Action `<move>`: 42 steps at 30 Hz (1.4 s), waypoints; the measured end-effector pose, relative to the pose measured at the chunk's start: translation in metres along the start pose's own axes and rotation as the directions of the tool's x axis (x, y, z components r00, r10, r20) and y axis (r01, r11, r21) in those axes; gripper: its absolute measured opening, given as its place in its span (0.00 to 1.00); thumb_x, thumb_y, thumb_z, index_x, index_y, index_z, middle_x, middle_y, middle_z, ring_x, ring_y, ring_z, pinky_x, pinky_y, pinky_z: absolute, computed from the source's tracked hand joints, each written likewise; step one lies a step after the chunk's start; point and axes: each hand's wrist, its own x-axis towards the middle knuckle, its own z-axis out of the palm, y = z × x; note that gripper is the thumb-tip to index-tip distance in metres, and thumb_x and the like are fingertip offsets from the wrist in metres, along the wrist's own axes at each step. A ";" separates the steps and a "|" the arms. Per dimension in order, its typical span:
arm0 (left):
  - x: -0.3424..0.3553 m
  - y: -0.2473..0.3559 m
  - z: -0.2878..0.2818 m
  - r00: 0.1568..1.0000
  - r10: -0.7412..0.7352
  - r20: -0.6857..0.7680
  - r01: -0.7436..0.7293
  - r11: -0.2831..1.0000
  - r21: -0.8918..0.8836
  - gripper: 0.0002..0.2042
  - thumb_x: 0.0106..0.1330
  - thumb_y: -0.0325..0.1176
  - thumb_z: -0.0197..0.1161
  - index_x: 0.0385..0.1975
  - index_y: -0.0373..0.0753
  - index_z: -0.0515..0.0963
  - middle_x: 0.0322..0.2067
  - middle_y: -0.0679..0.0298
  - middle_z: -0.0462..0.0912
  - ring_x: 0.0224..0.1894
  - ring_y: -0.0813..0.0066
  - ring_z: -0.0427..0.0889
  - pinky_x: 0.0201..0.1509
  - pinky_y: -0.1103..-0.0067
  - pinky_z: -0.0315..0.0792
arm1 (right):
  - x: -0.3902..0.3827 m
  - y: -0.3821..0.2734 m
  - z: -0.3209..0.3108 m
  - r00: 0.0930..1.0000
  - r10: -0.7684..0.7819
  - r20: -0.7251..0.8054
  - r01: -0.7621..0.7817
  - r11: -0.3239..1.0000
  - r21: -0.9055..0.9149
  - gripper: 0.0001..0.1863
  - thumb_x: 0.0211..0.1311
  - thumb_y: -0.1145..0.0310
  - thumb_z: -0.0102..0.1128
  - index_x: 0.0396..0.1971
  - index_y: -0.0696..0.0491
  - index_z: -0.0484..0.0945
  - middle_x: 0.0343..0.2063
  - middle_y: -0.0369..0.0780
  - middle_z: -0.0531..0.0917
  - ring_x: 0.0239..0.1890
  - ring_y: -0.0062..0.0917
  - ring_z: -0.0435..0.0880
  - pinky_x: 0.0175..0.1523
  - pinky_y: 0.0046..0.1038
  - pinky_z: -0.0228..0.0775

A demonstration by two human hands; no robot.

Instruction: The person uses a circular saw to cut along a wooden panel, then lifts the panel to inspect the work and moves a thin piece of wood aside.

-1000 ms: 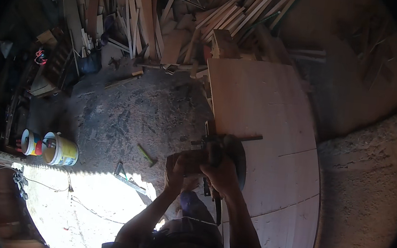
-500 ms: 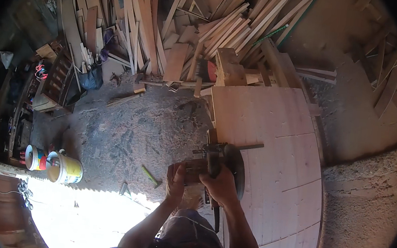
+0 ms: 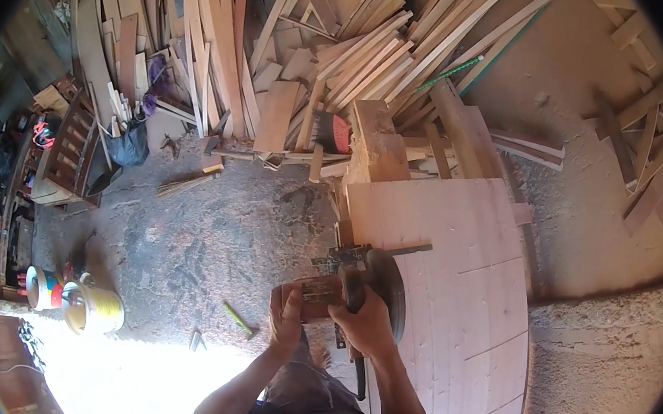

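Observation:
A handheld circular saw (image 3: 386,286) with a round dark guard and a thin guide bar (image 3: 412,249) lies along the left edge of a pale wooden panel (image 3: 460,275). My right hand (image 3: 370,328) is wrapped around its black handle. On the saw's brown, boxy body (image 3: 315,297), at the left end, my left hand (image 3: 285,324) is closed, thumb on top. The blade is hidden beneath the guard. Several thin lines run across the panel. A thick wooden block (image 3: 380,144) stands at the panel's far end.
Boards and strips (image 3: 226,61) lean in a heap at the back. Left are a slatted wooden piece (image 3: 69,150) and white buckets (image 3: 98,308). A hammer with a yellow-green handle (image 3: 237,320) lies on the floor. A rough ledge (image 3: 603,369) runs along the right.
My view has shifted, so the panel and woodpile sit lower in the picture. The saw appears slightly nearer the panel's far end. Both hands keep their hold.

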 end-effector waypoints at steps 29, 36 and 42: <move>0.188 0.041 0.044 0.996 0.055 -0.076 -0.055 0.998 -0.001 0.22 0.74 0.50 0.57 0.46 0.33 0.76 0.41 0.58 0.78 0.44 0.70 0.75 0.52 0.72 0.70 | 0.180 -0.081 0.006 1.000 -0.014 0.023 0.013 0.999 0.050 0.22 0.53 0.63 0.70 0.44 0.61 0.78 0.30 0.42 0.84 0.33 0.26 0.83 0.41 0.30 0.76; 0.222 0.063 0.054 0.996 0.046 -0.075 -0.046 0.999 -0.002 0.23 0.74 0.52 0.56 0.47 0.32 0.76 0.41 0.58 0.78 0.44 0.71 0.75 0.53 0.73 0.70 | 0.211 -0.104 0.010 0.999 -0.004 0.040 -0.002 0.991 0.134 0.18 0.54 0.65 0.70 0.41 0.60 0.76 0.22 0.38 0.80 0.21 0.20 0.80 0.25 0.28 0.72; 0.242 0.067 0.059 0.996 -0.006 -0.092 -0.003 0.995 -0.096 0.23 0.74 0.51 0.57 0.47 0.33 0.75 0.41 0.61 0.77 0.44 0.75 0.74 0.52 0.75 0.70 | 0.232 -0.116 0.012 0.998 -0.025 0.053 0.017 0.988 0.153 0.15 0.55 0.67 0.67 0.37 0.59 0.74 0.18 0.37 0.77 0.12 0.21 0.76 0.13 0.30 0.65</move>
